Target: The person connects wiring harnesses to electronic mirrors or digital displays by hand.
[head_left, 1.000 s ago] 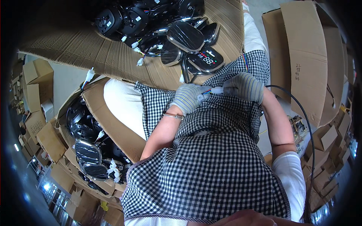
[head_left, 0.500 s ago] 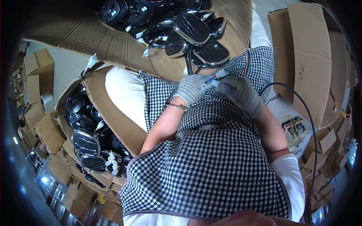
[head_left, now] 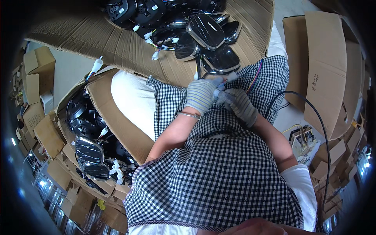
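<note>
Item: white connector [head_left: 223, 91] on coloured wires [head_left: 256, 72], long axis slanting up-right toward the black mirror unit [head_left: 221, 60]. I see it between both gloves over the checked apron [head_left: 219, 172]: left hand [head_left: 200, 96] pinching it, right hand [head_left: 241, 105] clasping alongside, equally near.

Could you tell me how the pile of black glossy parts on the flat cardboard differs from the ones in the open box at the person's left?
The pile on the flat cardboard lies in the open on a corrugated sheet, just ahead of the gloved left hand and right hand. The parts in the open box sit down between cardboard walls, away from both hands. The sheet's pile is brightly lit; the box's parts lie in shade. Both are black, glossy, with white-plugged wires.
</note>
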A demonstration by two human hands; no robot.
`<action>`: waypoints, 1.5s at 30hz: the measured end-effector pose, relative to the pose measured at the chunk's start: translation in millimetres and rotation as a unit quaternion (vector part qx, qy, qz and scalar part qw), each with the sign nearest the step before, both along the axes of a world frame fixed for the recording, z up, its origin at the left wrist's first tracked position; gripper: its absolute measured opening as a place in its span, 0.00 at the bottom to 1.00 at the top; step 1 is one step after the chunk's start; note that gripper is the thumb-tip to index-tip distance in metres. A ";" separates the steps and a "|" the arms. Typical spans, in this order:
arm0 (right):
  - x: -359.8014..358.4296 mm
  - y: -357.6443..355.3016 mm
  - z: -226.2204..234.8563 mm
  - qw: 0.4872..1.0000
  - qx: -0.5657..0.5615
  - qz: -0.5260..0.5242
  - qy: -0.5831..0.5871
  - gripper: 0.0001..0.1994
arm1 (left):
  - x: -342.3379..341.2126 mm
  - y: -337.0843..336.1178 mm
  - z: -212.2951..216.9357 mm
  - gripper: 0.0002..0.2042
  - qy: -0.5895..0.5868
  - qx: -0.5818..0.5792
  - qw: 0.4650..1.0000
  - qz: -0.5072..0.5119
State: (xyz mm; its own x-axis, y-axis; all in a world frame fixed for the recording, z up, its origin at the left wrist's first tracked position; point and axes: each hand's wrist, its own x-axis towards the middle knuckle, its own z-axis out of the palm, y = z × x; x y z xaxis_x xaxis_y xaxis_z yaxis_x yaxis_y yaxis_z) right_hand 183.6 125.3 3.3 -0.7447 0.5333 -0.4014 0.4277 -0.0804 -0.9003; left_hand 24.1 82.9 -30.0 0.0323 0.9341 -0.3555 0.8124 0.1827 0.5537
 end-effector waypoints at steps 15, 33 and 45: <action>-6.7 -8.3 -20.7 0.997 -0.030 -0.072 0.001 0.13 | -1.7 -1.7 -6.7 0.14 0.039 0.042 0.997 -0.048; 22.2 3.6 22.9 0.975 0.066 -0.210 0.042 0.19 | -120.6 0.1 232.6 0.33 -0.379 0.530 0.692 0.310; -73.8 37.0 -137.6 0.913 0.382 0.137 -0.041 0.11 | -181.3 -202.9 297.3 0.16 0.180 0.570 0.633 0.492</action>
State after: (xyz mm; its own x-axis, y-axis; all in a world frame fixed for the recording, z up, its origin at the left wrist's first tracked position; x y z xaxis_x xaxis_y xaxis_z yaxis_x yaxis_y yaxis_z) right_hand 109.9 162.3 -134.3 -0.8767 0.4785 -0.0497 0.4052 0.6787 -0.6125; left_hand -157.1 -120.0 267.3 -0.6561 0.0947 0.7487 0.7266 0.3475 0.5927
